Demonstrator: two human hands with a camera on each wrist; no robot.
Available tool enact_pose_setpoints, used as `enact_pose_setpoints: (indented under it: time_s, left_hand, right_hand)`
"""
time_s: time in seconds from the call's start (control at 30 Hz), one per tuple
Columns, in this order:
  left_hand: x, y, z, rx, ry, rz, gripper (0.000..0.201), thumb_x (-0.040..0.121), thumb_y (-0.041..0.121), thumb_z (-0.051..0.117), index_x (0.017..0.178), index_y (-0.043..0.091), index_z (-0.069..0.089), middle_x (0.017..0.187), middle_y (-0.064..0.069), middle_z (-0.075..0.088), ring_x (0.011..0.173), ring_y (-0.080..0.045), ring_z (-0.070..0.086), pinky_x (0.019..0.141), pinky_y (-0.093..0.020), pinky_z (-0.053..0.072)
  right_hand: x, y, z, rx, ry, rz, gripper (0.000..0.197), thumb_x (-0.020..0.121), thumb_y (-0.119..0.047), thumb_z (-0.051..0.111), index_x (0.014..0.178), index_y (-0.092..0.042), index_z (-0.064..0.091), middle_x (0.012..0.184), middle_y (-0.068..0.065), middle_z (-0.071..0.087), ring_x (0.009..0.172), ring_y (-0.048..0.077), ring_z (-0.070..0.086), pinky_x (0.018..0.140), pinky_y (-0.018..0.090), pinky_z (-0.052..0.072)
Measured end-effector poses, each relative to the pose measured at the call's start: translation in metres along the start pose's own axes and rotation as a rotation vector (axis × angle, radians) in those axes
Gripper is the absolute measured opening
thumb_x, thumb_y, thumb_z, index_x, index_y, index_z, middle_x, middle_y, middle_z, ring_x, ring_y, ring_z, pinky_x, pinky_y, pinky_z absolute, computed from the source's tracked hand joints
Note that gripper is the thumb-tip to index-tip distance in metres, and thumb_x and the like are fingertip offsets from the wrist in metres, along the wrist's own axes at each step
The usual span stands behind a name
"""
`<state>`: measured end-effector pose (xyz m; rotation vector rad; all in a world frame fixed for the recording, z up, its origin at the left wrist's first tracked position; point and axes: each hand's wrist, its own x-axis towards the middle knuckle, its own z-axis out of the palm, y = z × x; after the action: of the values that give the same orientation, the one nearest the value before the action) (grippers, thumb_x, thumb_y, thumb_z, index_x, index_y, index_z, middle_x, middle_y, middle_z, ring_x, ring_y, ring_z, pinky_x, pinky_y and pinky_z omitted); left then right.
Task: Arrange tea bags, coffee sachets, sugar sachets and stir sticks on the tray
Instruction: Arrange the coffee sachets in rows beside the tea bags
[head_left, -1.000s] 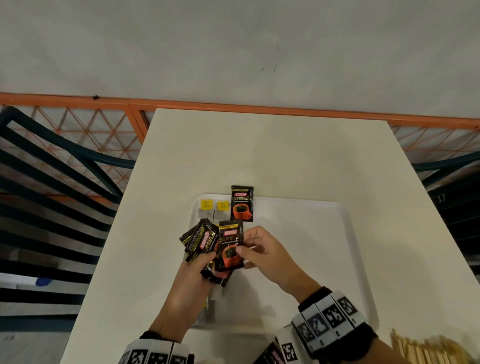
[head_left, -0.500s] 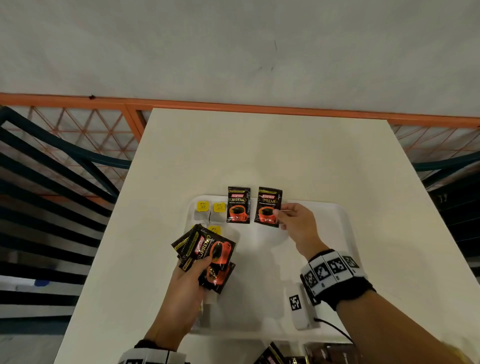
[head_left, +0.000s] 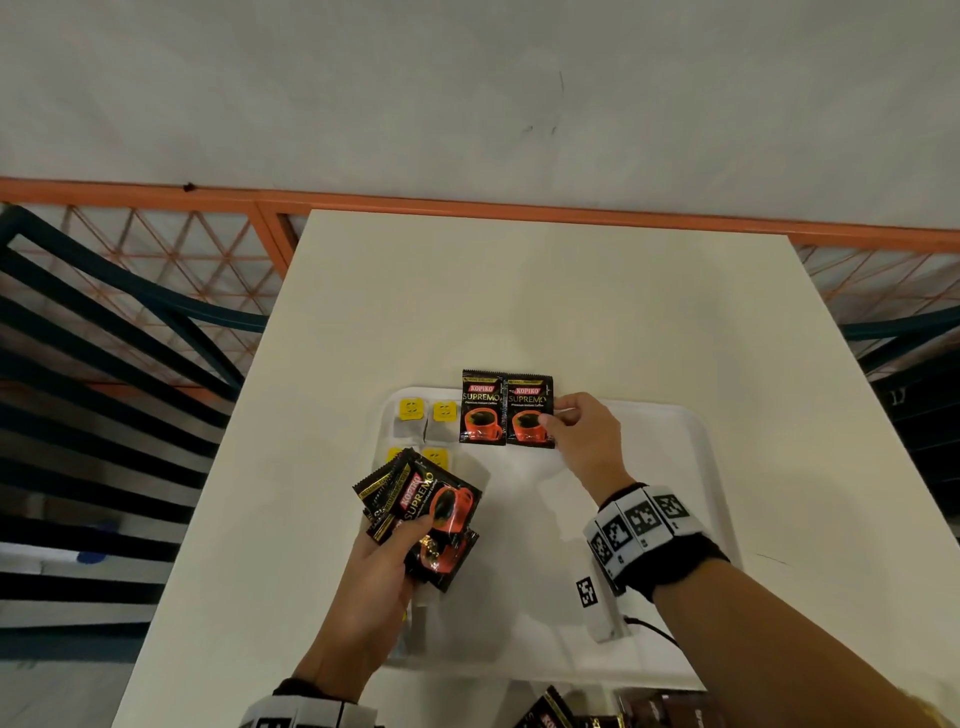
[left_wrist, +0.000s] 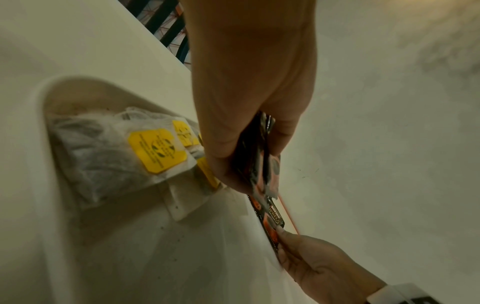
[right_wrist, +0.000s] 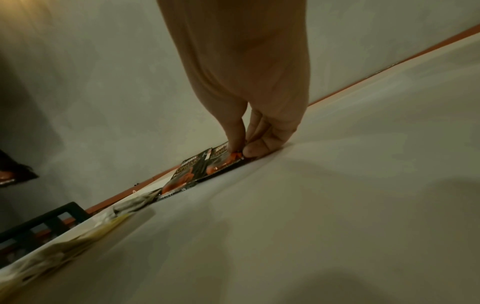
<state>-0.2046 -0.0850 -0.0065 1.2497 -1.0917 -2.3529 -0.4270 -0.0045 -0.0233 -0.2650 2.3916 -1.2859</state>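
Note:
A white tray lies on the white table. Two black coffee sachets lean side by side on its far rim: the first sachet on the left, the second sachet right beside it. My right hand pinches the second sachet's right edge between thumb and fingers, as the right wrist view shows. My left hand grips a fanned bundle of coffee sachets above the tray's left part. Tea bags with yellow tags lie along the tray's left side.
More coffee sachets and a dark box lie at the table's near edge. A small white device with a marker rests on the tray's near right. Orange railing and dark chairs border the table.
My right hand took one sachet from the left hand's bundle, carried it to the tray's far rim, then slid it left against the first sachet. The left hand stayed put.

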Motion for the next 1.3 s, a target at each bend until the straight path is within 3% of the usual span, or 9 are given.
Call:
enact_pose_setpoints:
  time_s: [0.1, 0.27, 0.4, 0.47, 0.6, 0.73, 0.97, 1.17, 1.3]
  left_hand:
    - [-0.001, -0.001, 0.0, 0.011, -0.018, 0.007, 0.046, 0.087, 0.005, 0.054, 0.132, 0.014, 0.047, 0.118, -0.015, 0.064, 0.104, -0.031, 0.063, 0.078, -0.04, 0.052]
    - [-0.002, 0.001, 0.002, 0.034, -0.039, 0.019, 0.047, 0.087, 0.006, 0.054, 0.132, 0.015, 0.047, 0.117, -0.013, 0.065, 0.104, -0.03, 0.064, 0.082, -0.041, 0.052]
    - [-0.003, 0.003, 0.006, 0.032, -0.039, 0.029, 0.04, 0.087, 0.005, 0.055, 0.125, 0.016, 0.051, 0.11, -0.011, 0.068, 0.095, -0.025, 0.068, 0.074, -0.035, 0.053]
    - [-0.002, 0.003, 0.008, 0.028, -0.03, 0.032, 0.041, 0.086, 0.004, 0.057, 0.125, 0.014, 0.051, 0.109, -0.011, 0.068, 0.096, -0.025, 0.068, 0.075, -0.036, 0.053]
    - [-0.003, 0.003, 0.01, 0.061, -0.04, 0.077, 0.043, 0.084, 0.002, 0.058, 0.125, 0.012, 0.052, 0.111, -0.012, 0.068, 0.099, -0.026, 0.067, 0.074, -0.034, 0.055]
    - [-0.004, 0.003, 0.01, 0.104, -0.05, 0.136, 0.053, 0.074, 0.013, 0.065, 0.125, 0.014, 0.052, 0.112, -0.012, 0.068, 0.101, -0.026, 0.067, 0.073, -0.032, 0.054]
    - [-0.003, 0.005, -0.002, 0.05, 0.05, 0.142, 0.031, 0.085, 0.008, 0.058, 0.117, 0.011, 0.056, 0.108, -0.013, 0.068, 0.099, -0.029, 0.065, 0.072, -0.036, 0.052]
    - [0.0, 0.006, -0.014, 0.05, 0.119, 0.128, 0.037, 0.085, 0.012, 0.06, 0.122, 0.01, 0.053, 0.111, -0.015, 0.065, 0.104, -0.032, 0.062, 0.088, -0.047, 0.05]
    - [-0.001, 0.007, -0.015, 0.055, 0.114, 0.128, 0.034, 0.085, 0.012, 0.059, 0.119, 0.012, 0.054, 0.109, -0.013, 0.066, 0.1, -0.029, 0.064, 0.081, -0.04, 0.052]
  right_hand:
    - [-0.001, 0.0, 0.002, -0.005, 0.015, -0.013, 0.022, 0.084, -0.01, 0.064, 0.104, -0.002, 0.057, 0.083, 0.003, 0.059, 0.077, 0.016, 0.057, 0.048, 0.002, 0.042]
    - [-0.003, -0.002, 0.002, -0.067, 0.04, -0.023, 0.025, 0.083, -0.014, 0.067, 0.103, -0.004, 0.057, 0.089, 0.006, 0.06, 0.08, 0.015, 0.054, 0.055, 0.007, 0.033]
    - [-0.013, -0.009, -0.002, -0.069, 0.044, -0.095, 0.023, 0.085, -0.021, 0.065, 0.103, -0.009, 0.059, 0.096, 0.006, 0.06, 0.083, 0.013, 0.052, 0.061, 0.009, 0.034]
    - [-0.025, -0.018, -0.003, -0.043, -0.055, -0.135, 0.016, 0.087, -0.024, 0.061, 0.099, -0.012, 0.062, 0.089, -0.002, 0.061, 0.08, 0.009, 0.054, 0.063, 0.008, 0.037]
    - [-0.054, -0.029, -0.002, -0.048, -0.471, -0.196, 0.02, 0.09, -0.031, 0.056, 0.101, -0.016, 0.064, 0.084, -0.007, 0.062, 0.075, 0.007, 0.056, 0.061, 0.014, 0.039]
    - [-0.07, -0.026, 0.001, 0.061, -0.687, -0.155, 0.018, 0.086, -0.016, 0.062, 0.102, -0.008, 0.064, 0.081, -0.009, 0.062, 0.066, -0.002, 0.057, 0.056, 0.013, 0.045]
    - [-0.069, -0.018, 0.0, 0.351, -0.686, 0.089, 0.019, 0.086, -0.001, 0.059, 0.104, 0.002, 0.063, 0.099, 0.012, 0.066, 0.081, 0.014, 0.067, 0.07, 0.02, 0.057]
    - [-0.054, -0.019, 0.007, 0.212, -0.333, 0.148, 0.023, 0.085, -0.008, 0.063, 0.107, -0.002, 0.061, 0.078, -0.001, 0.061, 0.067, 0.01, 0.058, 0.059, 0.017, 0.044]
    - [-0.044, -0.018, 0.02, 0.16, -0.211, 0.157, 0.022, 0.082, -0.009, 0.067, 0.103, -0.002, 0.064, 0.069, 0.001, 0.058, 0.06, 0.01, 0.051, 0.062, 0.018, 0.042]
